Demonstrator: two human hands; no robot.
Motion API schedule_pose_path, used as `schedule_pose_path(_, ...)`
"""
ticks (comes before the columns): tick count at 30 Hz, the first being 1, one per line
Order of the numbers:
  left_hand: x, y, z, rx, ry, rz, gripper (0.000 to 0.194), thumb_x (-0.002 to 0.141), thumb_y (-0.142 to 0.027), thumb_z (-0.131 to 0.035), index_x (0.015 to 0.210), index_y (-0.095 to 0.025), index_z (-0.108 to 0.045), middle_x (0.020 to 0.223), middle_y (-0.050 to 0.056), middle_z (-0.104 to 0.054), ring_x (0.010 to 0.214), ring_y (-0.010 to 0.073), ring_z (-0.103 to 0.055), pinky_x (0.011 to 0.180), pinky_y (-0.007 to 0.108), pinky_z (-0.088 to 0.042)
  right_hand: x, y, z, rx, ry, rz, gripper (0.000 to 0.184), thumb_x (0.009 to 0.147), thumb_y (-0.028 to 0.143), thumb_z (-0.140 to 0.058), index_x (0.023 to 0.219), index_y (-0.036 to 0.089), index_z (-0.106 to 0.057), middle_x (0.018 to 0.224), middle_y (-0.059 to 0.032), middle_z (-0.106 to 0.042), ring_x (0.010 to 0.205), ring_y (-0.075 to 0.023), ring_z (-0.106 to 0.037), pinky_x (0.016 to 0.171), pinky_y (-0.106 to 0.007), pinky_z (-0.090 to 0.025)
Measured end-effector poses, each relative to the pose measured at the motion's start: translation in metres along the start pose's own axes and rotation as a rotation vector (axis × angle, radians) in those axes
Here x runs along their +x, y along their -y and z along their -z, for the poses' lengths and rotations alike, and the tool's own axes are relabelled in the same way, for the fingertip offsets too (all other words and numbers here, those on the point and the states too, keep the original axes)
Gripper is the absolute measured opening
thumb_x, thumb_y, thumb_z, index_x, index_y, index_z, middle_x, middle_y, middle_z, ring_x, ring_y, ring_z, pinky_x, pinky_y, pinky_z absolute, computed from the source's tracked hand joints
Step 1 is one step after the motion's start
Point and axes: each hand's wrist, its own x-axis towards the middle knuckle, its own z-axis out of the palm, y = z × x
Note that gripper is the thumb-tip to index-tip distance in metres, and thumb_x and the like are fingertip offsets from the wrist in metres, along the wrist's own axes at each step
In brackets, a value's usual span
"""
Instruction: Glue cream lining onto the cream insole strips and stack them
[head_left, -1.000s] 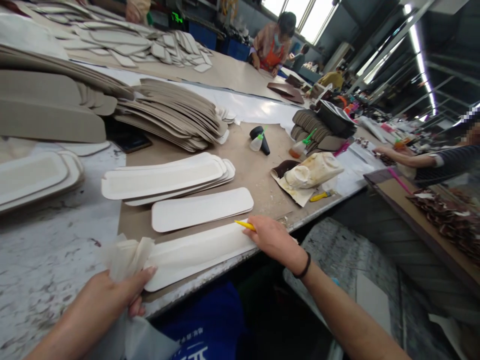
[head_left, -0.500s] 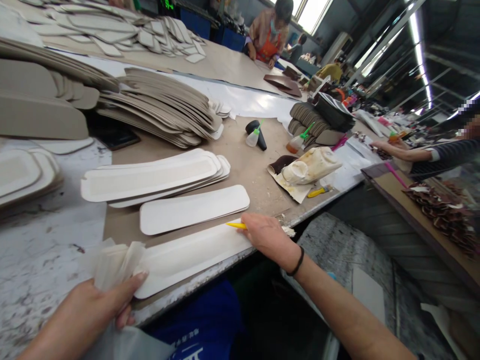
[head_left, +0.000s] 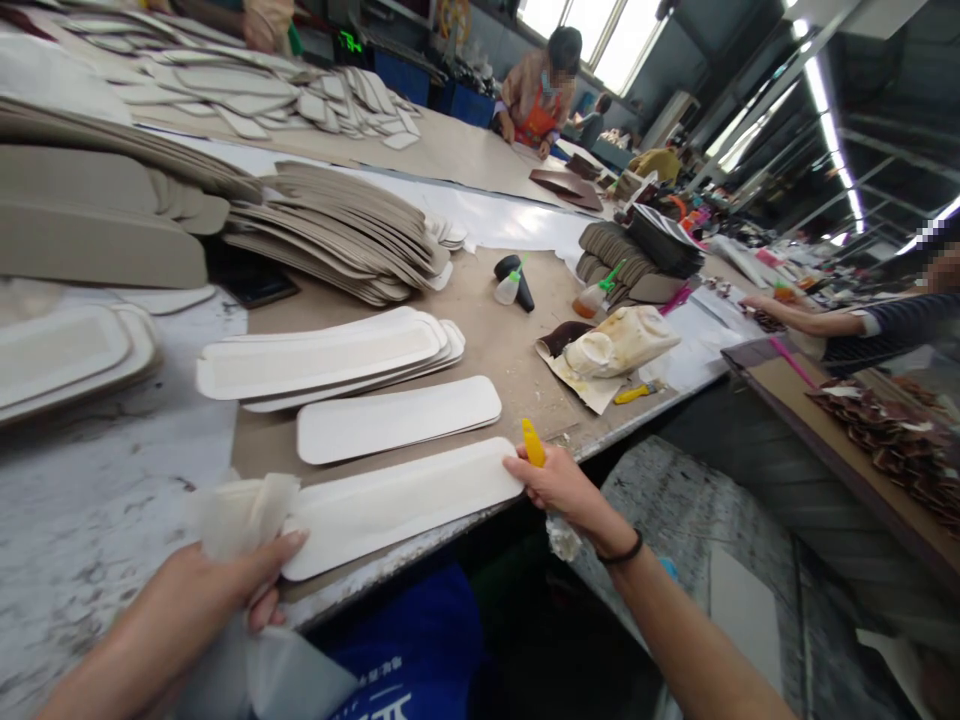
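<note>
Far L, a pile of white pieces [head_left: 60, 360] sits on the table [head_left: 67, 520], cut off by the pic edge; grey-brown panels [head_left: 97, 235] behind it are cut off too. L hand [head_left: 232, 585] is closed round a bunch of thin see-through sheets [head_left: 244, 515], thumb at the L end of the long white strip [head_left: 405, 505]; its other fingers are partly hidden, & can't tell if the sheets are plastic or paper. They hang below the hand, blurry, out of frame at the bottom. Up from there, a flat dark thing [head_left: 259, 288] is part-covered by a fanned brown pile [head_left: 345, 230]. The strip lies along the near table edge, w/ a short white stack [head_left: 397, 418] just behind & a thicker white stack [head_left: 322, 362] beyond that. Blue cloth [head_left: 420, 640] w/ partly cut-off lettering is below the edge. Further R, a small bottle [head_left: 507, 289] w/ green tip overlaps a black cone [head_left: 526, 292]. R hand [head_left: 559, 487] is narrow, fingers on the strip's R end, gripping a yellow tool [head_left: 533, 445] mostly hidden in the palm; a whitish clump [head_left: 563, 540] shows under the hand, unclear if it's part of the tool. Past it: a crusty white container [head_left: 622, 342] & a yellow brush [head_left: 636, 394]. Far R, a person's striped sleeve [head_left: 911, 318] is cut off.
</note>
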Motion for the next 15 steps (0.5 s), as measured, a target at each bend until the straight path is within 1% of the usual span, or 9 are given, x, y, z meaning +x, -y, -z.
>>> schedule_pose_path(2,-0.006,-0.005,0.001,-0.133,0.054,0.039,0.05,0.062,-0.05,-0.074,0.032,-0.022,-0.046,0.035,-0.001,-0.048,0.043,0.015,-0.047,0.054,0.027,-0.042,-0.001,-0.002,-0.002,0.179,0.042,-0.072,0.041,0.072,0.056,-0.067,0.073,0.019,-0.049,0.049,0.0097,-0.038,0.042,-0.0071,-0.035,0.041,-0.021,-0.028)
schedule_pose_path(4,-0.008,-0.008,0.002,-0.241,0.079,0.028,0.05,0.058,-0.053,-0.078,0.037,-0.022,-0.046,0.035,-0.003,-0.045,0.041,0.0125,-0.042,0.05,0.026,-0.041,-0.002,-0.003,-0.003,0.264,0.059,-0.081,0.046,0.066,0.058,-0.072,0.071,0.019,-0.048,0.05,0.0094,-0.04,0.041,-0.0054,-0.034,0.04,-0.019,-0.027)
schedule_pose_path(6,-0.008,-0.007,0.004,-0.254,0.104,-0.005,0.05,0.058,-0.055,-0.079,0.038,-0.022,-0.046,0.035,-0.003,-0.045,0.041,0.0117,-0.041,0.049,0.025,-0.042,-0.002,-0.002,-0.003,0.307,0.062,-0.08,0.049,0.062,0.059,-0.075,0.071,0.019,-0.049,0.05,0.0092,-0.041,0.04,-0.0046,-0.034,0.04,-0.019,-0.025)
schedule_pose_path(9,-0.003,-0.001,0.008,-0.177,0.12,-0.057,0.053,0.061,-0.056,-0.076,0.034,-0.021,-0.046,0.033,-0.002,-0.044,0.039,0.0114,-0.043,0.048,0.024,-0.042,-0.003,-0.001,-0.003,0.37,0.052,-0.081,0.053,0.056,0.06,-0.079,0.069,0.018,-0.049,0.049,0.0092,-0.041,0.04,-0.0039,-0.033,0.038,-0.018,-0.022)
schedule_pose_path(11,-0.001,0.003,0.012,-0.163,0.12,-0.084,0.054,0.063,-0.053,-0.076,0.032,-0.021,-0.046,0.033,-0.001,-0.044,0.04,0.0107,-0.044,0.046,0.022,-0.041,-0.005,0.0,-0.003,0.446,0.061,-0.083,0.055,0.055,0.06,-0.081,0.069,0.018,-0.049,0.049,0.0089,-0.041,0.04,-0.0033,-0.033,0.038,-0.017,-0.021)
schedule_pose_path(13,0.001,0.007,0.014,-0.229,0.131,-0.066,0.054,0.061,-0.051,-0.079,0.032,-0.02,-0.046,0.032,-0.002,-0.042,0.039,0.0092,-0.042,0.043,0.019,-0.04,-0.007,0.002,-0.004,0.555,0.098,-0.079,0.055,0.054,0.057,-0.084,0.069,0.017,-0.049,0.052,0.0086,-0.042,0.042,-0.0027,-0.032,0.038,-0.016,-0.022)
schedule_pose_path(15,0.002,0.009,0.016,-0.347,0.155,-0.003,0.05,0.057,-0.047,-0.084,0.036,-0.019,-0.049,0.034,-0.003,-0.042,0.038,0.0077,-0.04,0.039,0.018,-0.039,-0.008,0.003,-0.005,0.663,0.141,-0.071,0.054,0.053,0.053,-0.087,0.068,0.017,-0.05,0.055,0.0082,-0.042,0.044,-0.0022,-0.031,0.039,-0.016,-0.022)
